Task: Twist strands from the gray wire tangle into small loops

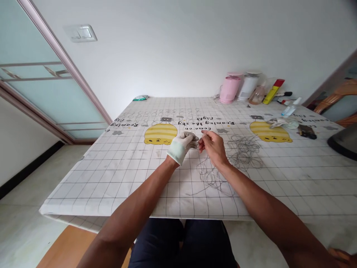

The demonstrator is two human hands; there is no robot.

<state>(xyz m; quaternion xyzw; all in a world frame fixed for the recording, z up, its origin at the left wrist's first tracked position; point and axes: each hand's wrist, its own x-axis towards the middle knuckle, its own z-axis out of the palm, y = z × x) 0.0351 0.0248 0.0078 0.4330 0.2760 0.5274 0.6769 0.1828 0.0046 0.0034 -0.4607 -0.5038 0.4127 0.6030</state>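
Note:
My left hand [185, 142] wears a whitish work glove with a pale green cuff, its thumb and fingers closed in a pinch. Bare and just to its right, my right hand [212, 146] also pinches, with the index finger reaching forward. A thin piece of wire seems to run between the fingertips, though most of it is hidden. Beside and partly under my right forearm lies a loose tangle of thin grey wire [244, 150], spreading toward the table's front edge. Small looped wire pieces [167, 112], some like figure eights, lie in a row farther back.
A white checked tablecloth [111, 186] covers the table. At the back right stand a pink canister [230, 88], a white canister [248, 87], bottles and a yellow-red box [273, 91]. A crumpled glove [284, 123] and a dark object [306, 131] lie right. A green packet [141, 98] is back left.

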